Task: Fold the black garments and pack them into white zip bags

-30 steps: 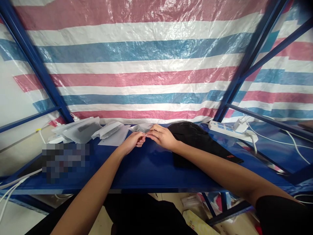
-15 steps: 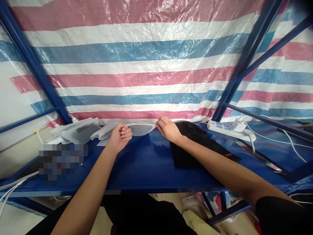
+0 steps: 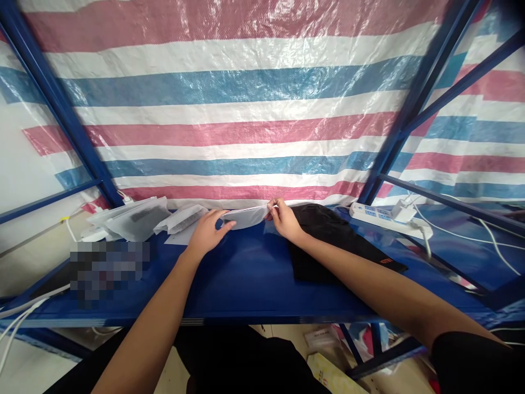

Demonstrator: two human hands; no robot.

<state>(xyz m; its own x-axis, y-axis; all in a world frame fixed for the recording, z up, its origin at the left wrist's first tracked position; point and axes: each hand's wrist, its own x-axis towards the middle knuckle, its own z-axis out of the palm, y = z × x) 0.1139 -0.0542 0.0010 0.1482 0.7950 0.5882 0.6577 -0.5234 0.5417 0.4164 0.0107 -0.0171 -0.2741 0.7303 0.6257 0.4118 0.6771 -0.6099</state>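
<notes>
A translucent plastic bag [image 3: 246, 218] is stretched between my two hands above the blue table [image 3: 241, 284]. At its right end, my right hand [image 3: 286, 220] pinches the bag's top corner between thumb and fingers. My left hand [image 3: 208, 232] is at the other end, thumb and fingers spread apart, with the fingertips against the bag's upper edge. Just right of my right hand lies a folded black garment [image 3: 315, 257] with a small orange mark, partly covered by my right forearm.
Several translucent bags [image 3: 141, 219] lie at the table's back left, with another packet [image 3: 184, 218] beside them. A white power strip [image 3: 385, 220] with plugs and cables sits at the back right. Blue frame posts [image 3: 394, 126] flank a striped plastic sheet [image 3: 246, 131].
My left hand has gone from curled fingers gripping the bag's edge to spread fingers. The bag's left end has tilted lower, and my right hand still pinches the right corner.
</notes>
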